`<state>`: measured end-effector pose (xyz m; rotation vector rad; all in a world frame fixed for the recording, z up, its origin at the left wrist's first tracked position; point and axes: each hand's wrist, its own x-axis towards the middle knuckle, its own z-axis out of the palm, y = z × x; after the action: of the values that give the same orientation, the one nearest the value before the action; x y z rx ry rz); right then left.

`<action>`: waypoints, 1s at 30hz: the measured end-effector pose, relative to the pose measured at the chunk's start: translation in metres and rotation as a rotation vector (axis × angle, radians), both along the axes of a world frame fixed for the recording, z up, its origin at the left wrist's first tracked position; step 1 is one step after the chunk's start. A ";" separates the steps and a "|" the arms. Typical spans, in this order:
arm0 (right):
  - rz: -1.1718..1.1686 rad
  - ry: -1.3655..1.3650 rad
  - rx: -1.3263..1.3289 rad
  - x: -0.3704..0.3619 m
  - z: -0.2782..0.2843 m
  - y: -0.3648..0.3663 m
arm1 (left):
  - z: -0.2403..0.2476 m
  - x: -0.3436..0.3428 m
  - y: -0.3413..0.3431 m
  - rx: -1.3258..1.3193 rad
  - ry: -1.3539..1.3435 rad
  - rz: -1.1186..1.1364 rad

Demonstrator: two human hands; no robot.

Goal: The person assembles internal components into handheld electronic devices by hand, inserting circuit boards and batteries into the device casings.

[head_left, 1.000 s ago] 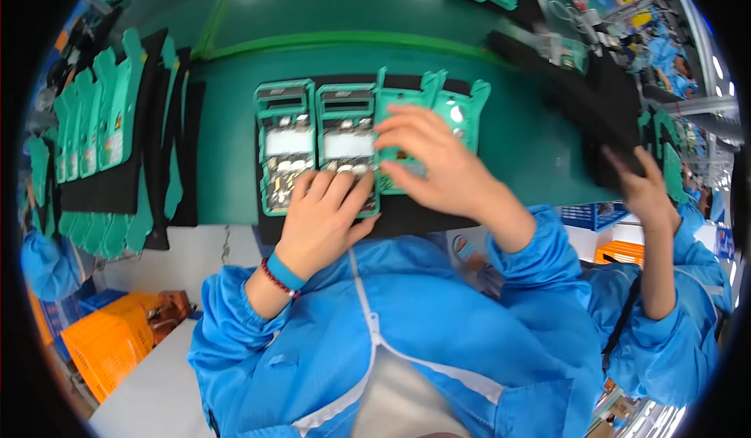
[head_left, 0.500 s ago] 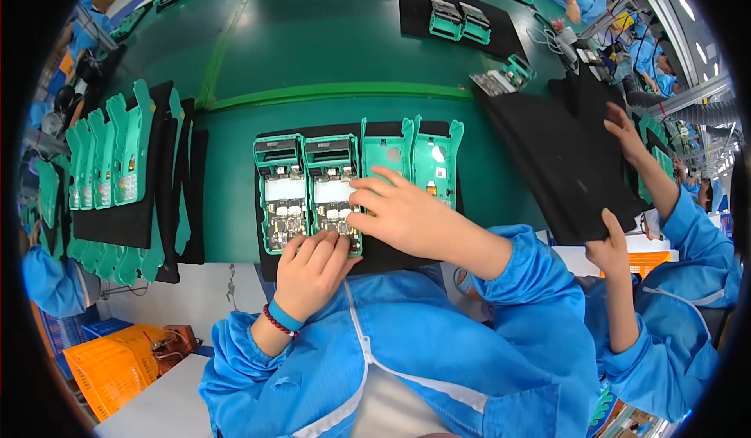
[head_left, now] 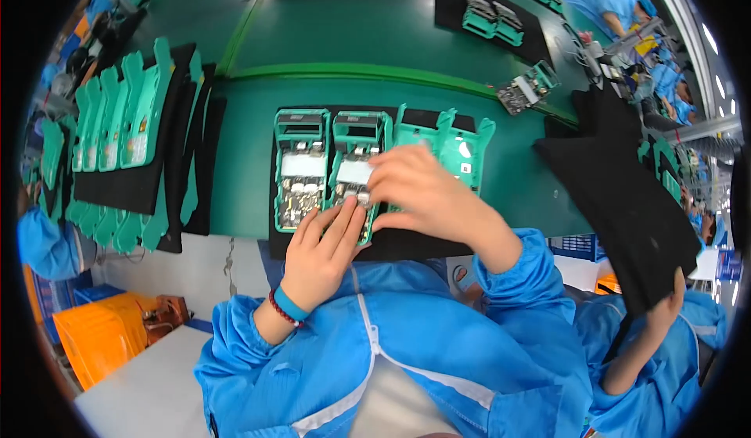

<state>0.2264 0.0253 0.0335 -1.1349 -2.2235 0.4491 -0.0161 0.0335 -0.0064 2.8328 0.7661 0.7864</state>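
Note:
Two green plastic housings with circuit boards stand side by side in front of me: the left housing (head_left: 302,168) and the one beside it (head_left: 362,129). My left hand (head_left: 325,242) lies at the lower end of the second housing, its fingers stretched over the circuit board. Over that housing's right edge bends my right hand (head_left: 422,192), fingers curved and thumb apart, slightly blurred. Whether its fingertips pinch anything is hidden. To the right, two emptier green shells (head_left: 461,145) are partly covered by my right hand. All of these rest on a black mat (head_left: 415,256).
Stacked green shells (head_left: 141,121) on black sheets stand at the left. A co-worker's hand (head_left: 665,313) holds a black sheet (head_left: 626,203) at the right. A loose board assembly (head_left: 528,90) lies on the green table (head_left: 352,39). An orange crate (head_left: 102,336) sits lower left.
My left fingers have straightened and reach farther onto the board. My right thumb now shows, apart from its fingers. The co-worker's black sheet has moved right and toward me. My view has shifted.

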 end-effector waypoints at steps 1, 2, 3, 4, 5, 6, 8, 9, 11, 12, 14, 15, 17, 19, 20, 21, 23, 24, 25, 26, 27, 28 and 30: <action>-0.065 0.165 -0.007 0.004 0.003 -0.001 | -0.002 -0.002 0.001 -0.072 -0.070 0.021; -0.123 0.334 -0.038 0.010 0.002 -0.003 | -0.004 -0.005 0.002 -0.142 -0.141 0.041; -0.284 0.460 -0.059 0.014 -0.002 -0.005 | 0.003 -0.005 0.007 -0.244 -0.242 0.026; -0.447 0.585 -0.078 0.017 -0.008 -0.006 | 0.008 -0.009 0.009 -0.418 -0.337 0.041; -0.465 0.572 -0.124 0.024 -0.012 -0.008 | 0.001 -0.020 0.003 -0.733 -0.460 0.124; -0.470 0.586 -0.120 0.019 -0.012 -0.008 | -0.012 -0.035 -0.003 -0.975 -0.654 0.148; -0.444 0.654 -0.226 0.000 -0.011 -0.010 | -0.029 -0.039 -0.010 -1.368 -1.176 0.016; -0.430 0.649 -0.286 -0.006 -0.010 -0.012 | -0.027 -0.043 -0.012 -1.470 -1.208 -0.061; -0.415 0.746 -0.357 -0.019 -0.014 -0.013 | -0.026 -0.048 -0.013 -1.673 -1.225 -0.258; -0.366 0.700 -0.538 -0.026 0.009 -0.014 | -0.025 -0.051 -0.017 -1.674 -1.209 -0.239; -0.384 0.795 -0.607 -0.035 0.009 -0.015 | -0.025 -0.048 -0.023 -1.895 -1.333 -0.211; -0.405 0.747 -0.617 -0.038 0.016 -0.017 | -0.031 -0.052 -0.027 -1.952 -1.343 -0.193; -0.440 0.578 -0.515 -0.047 0.029 -0.021 | -0.037 -0.046 -0.033 -2.009 -1.515 -0.410; -0.452 0.567 -0.443 -0.054 0.024 -0.027 | -0.046 -0.046 -0.037 -2.081 -1.569 -0.499; -0.464 0.509 -0.363 -0.055 0.025 -0.030 | -0.050 -0.047 -0.038 -2.099 -1.563 -0.506; -0.473 0.447 -0.283 -0.055 0.026 -0.032 | -0.052 -0.044 -0.038 -2.099 -1.570 -0.588; -0.473 0.420 -0.290 -0.055 0.026 -0.034 | -0.049 -0.046 -0.040 -2.022 -1.471 -0.495; -0.468 0.440 -0.279 -0.054 0.024 -0.035 | -0.048 -0.045 -0.041 -1.945 -1.372 -0.419; -0.461 0.459 -0.268 -0.054 0.023 -0.035 | -0.051 -0.044 -0.040 -1.942 -1.379 -0.414; -0.454 0.457 -0.272 -0.053 0.024 -0.036 | -0.057 -0.044 -0.039 -1.982 -1.437 -0.570; -0.460 0.480 -0.287 -0.051 0.025 -0.036 | -0.055 -0.042 -0.038 -2.013 -1.493 -0.729; -0.464 0.503 -0.303 -0.049 0.025 -0.035 | -0.050 -0.045 -0.039 -2.002 -1.413 -0.549; -0.444 0.632 -0.517 -0.039 0.026 -0.027 | -0.037 -0.044 -0.039 -2.029 -1.410 -0.481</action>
<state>0.1875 -0.0014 0.0593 -1.4428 -1.2941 1.0532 -0.0600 -0.0057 -0.0433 0.3182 0.1624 0.7697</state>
